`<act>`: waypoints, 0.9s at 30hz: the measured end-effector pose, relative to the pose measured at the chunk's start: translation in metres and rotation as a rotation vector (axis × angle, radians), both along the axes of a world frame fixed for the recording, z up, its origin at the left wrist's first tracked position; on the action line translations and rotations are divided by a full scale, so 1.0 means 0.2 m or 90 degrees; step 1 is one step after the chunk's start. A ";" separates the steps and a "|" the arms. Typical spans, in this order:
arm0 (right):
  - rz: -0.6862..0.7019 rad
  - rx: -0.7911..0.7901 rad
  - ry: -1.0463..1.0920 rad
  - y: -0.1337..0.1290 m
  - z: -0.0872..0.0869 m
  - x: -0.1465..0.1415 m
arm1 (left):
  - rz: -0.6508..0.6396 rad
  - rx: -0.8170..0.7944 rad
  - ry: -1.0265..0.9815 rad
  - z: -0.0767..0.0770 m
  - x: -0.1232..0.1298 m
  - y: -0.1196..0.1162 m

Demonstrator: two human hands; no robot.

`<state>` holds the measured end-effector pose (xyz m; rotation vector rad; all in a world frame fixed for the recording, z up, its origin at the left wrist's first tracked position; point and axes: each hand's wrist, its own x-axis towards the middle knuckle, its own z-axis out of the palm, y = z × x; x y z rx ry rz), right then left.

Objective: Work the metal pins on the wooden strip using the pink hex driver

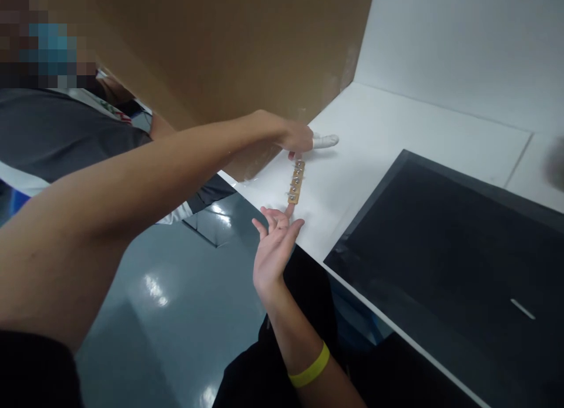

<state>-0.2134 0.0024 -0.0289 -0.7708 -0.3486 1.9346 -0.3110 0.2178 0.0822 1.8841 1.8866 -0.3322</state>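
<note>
A small narrow wooden strip (pixel 296 182) with several metal screws or clips along its top is at the table's near edge. From the left my left hand (pixel 296 136) reaches over it, palm down. Its lower fingers close on the strip's far end, partly hidden by the hand. One finger, in a white cover (pixel 325 141), points away to the right. Below the strip, my right hand (pixel 275 246) is turned palm up with fingers spread and thumb out. One of its fingers reaches up to the strip's near end and appears to touch it.
A cardboard panel (pixel 247 55) stands upright behind my left arm. The white table (pixel 383 120) bears a black mat (pixel 440 237) with a thin light stick (pixel 523 309) on it. Another person (pixel 57 131) is at the left. Grey floor (pixel 145 325) shows below.
</note>
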 end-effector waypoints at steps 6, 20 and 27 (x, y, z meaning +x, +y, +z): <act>-0.011 -0.046 -0.101 0.10 -0.01 0.15 | -0.013 -0.038 -0.045 -0.05 -0.07 -0.02; 0.094 -0.136 -0.197 0.41 0.22 0.54 | 0.203 0.068 -0.262 -0.26 -0.10 -0.30; 0.098 -0.114 -0.244 0.48 0.24 0.67 | 0.250 0.031 -0.282 -0.23 -0.01 -0.32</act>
